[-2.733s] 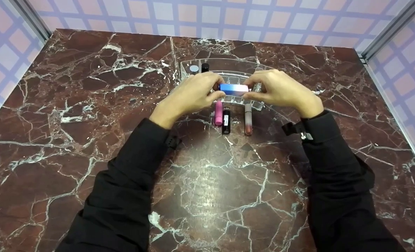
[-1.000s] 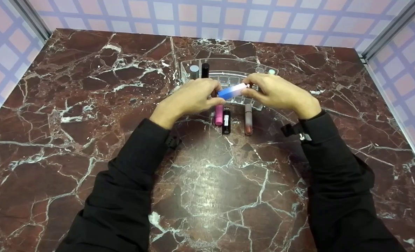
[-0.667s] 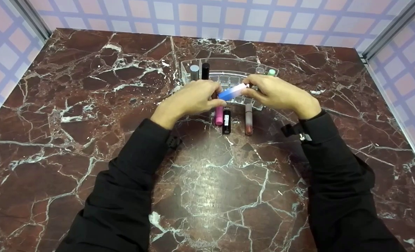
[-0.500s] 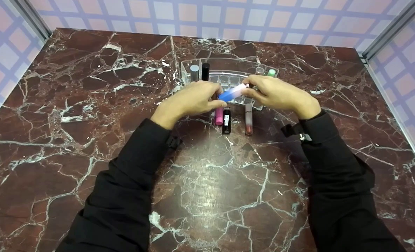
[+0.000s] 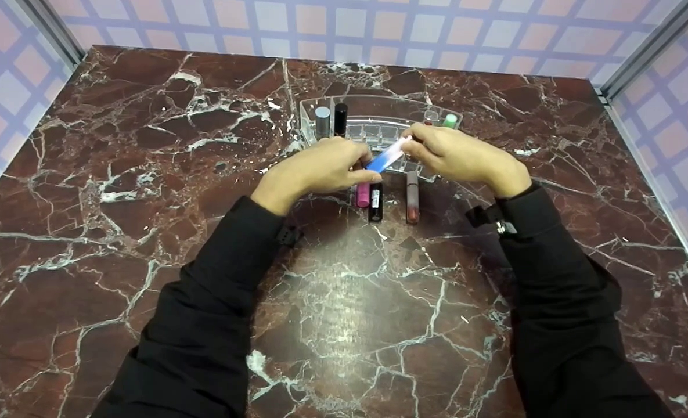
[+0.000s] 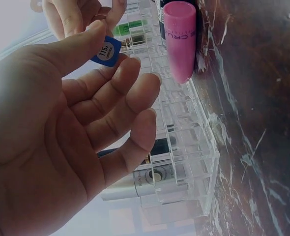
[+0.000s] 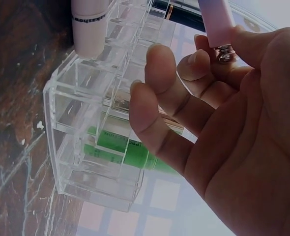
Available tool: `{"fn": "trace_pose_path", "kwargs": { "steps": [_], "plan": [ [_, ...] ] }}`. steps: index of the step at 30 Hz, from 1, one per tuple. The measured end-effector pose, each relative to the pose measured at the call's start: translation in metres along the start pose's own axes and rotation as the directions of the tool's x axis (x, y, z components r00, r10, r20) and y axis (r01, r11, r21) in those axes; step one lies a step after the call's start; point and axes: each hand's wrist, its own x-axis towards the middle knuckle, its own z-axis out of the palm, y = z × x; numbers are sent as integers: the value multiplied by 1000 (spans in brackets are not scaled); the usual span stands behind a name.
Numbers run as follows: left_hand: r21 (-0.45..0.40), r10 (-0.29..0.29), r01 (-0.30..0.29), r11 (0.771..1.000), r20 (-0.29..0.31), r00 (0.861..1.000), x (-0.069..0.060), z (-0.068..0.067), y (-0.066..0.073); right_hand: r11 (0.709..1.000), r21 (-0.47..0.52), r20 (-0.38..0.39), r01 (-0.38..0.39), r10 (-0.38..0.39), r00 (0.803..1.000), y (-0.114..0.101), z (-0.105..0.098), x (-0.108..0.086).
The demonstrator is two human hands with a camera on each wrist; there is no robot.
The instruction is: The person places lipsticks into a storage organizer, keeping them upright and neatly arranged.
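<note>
1. We see the blue-and-white lipstick tube [image 5: 388, 155] held up at the near side of the clear organizer [image 5: 390, 107], not set in any compartment. Nearly level across 2.7 seconds ago, it now slants steeply in the head view, blue end nearer us.
2. Our left hand [image 5: 320, 165] pinches the blue end between thumb and fingertips, its other fingers loosely bent; it has drawn slightly away from the organizer.
3. Our right hand [image 5: 454, 148] pinches the pale end with thumb and forefinger, the rest half curled and apart. Both hands keep hold, so we judge the work as handling, with placing not yet done.
4. Lying before the organizer are the pink tube [image 5: 363, 195], the black tube [image 5: 375, 203] and the grey-brown tube [image 5: 413, 197], unmoved.
5. In the organizer's left end stand the silver tube [image 5: 322, 121] and the black-capped tube [image 5: 341, 119]; in its right end, the green-capped tube [image 5: 450, 120], hidden earlier, shows now.
</note>
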Motion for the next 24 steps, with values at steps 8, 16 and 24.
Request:
{"fn": "trace_pose_path", "kwargs": {
  "steps": [8, 16, 24],
  "plan": [
    [12, 4, -5, 1000, 20, 1000, 1, 2, 4, 1000, -3, -13, -1, 1, 1000, -1, 1, 1],
    [15, 47, -48, 999, 45, 998, 3, 5, 7, 999, 25, -6, -37, 37, 999, 0, 1, 2],
    [68, 84, -88, 994, 62, 995, 4, 8, 11, 1000, 16, -20, -22, 23, 1000, -1, 3, 4]
  ]
}}
